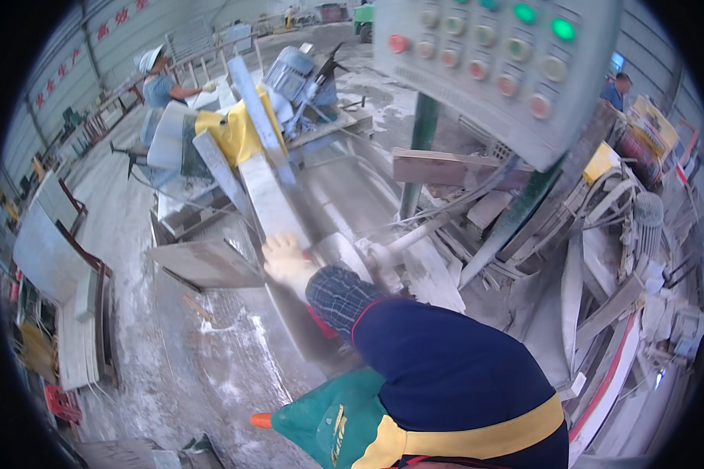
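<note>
My right arm, in a navy sleeve with a plaid cuff, reaches up across the middle. At its end my right hand (pixel 287 262), in a pale work glove, has its fingers curled down over the near end of a long pale stone strip (pixel 264 187). The thumb and palm are hidden. That strip lies along a machine bed and runs away beneath a yellow cover (pixel 238 129). A bit of red shows under my wrist. My left hand is not in view. A green apron (pixel 332 414) with an orange tip hangs at the lower middle.
A control panel (pixel 497 70) with round buttons and lit green lamps stands close at upper right. Blue-grey motor (pixel 291 70) sits behind the cover. Broken slabs and scrap (pixel 594 273) pile up at right. Co-worker (pixel 164 82) stands far left; another person (pixel 616 92) far right.
</note>
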A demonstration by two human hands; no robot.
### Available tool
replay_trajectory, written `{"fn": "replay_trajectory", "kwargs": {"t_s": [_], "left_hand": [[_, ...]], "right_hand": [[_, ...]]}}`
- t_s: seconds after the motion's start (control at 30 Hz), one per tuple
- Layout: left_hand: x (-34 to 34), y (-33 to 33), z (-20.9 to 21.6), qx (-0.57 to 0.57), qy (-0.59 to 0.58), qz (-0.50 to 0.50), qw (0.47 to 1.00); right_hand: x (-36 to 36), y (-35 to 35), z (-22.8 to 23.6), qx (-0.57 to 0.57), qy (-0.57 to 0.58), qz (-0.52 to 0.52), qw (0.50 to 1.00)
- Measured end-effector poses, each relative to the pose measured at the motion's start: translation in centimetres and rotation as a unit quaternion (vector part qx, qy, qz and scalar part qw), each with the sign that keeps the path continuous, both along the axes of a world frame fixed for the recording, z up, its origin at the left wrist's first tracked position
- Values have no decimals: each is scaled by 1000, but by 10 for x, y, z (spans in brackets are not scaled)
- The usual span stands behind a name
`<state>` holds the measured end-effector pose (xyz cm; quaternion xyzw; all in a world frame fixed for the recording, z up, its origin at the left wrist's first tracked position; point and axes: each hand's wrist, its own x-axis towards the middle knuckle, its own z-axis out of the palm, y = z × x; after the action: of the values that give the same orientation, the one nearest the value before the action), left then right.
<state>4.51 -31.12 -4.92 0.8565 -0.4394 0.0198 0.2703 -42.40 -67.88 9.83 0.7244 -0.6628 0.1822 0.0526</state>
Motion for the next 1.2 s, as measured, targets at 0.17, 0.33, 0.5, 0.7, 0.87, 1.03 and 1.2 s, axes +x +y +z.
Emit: {"fn": "replay_trajectory", "kwargs": {"t_s": [0.17, 0.33, 0.5, 0.7, 0.87, 1.03, 1.2], "left_hand": [[-6, -14, 1, -2, 6, -24, 1000], [-10, -27, 5, -5, 10, -41, 999], [-10, -30, 8, -6, 18, -46, 999], [-3, -28, 7, -3, 29, -43, 999], [3, -27, 4, 6, 33, -36, 999], [11, -27, 6, 8, 27, -36, 999], [20, -21, 7, 6, 27, -34, 999]], "right_hand": [[-16, 56, 1, 21, 30, 67, 997], [-37, 90, 13, 48, 17, 92, 994], [-38, 90, 16, 99, 19, 97, 990], [-24, 71, 0, -66, 4, 34, 997], [-25, 69, 7, -58, -5, 18, 998], [-28, 65, 17, -47, -17, 27, 998], [-29, 38, 13, -27, -41, 9, 999]]}}
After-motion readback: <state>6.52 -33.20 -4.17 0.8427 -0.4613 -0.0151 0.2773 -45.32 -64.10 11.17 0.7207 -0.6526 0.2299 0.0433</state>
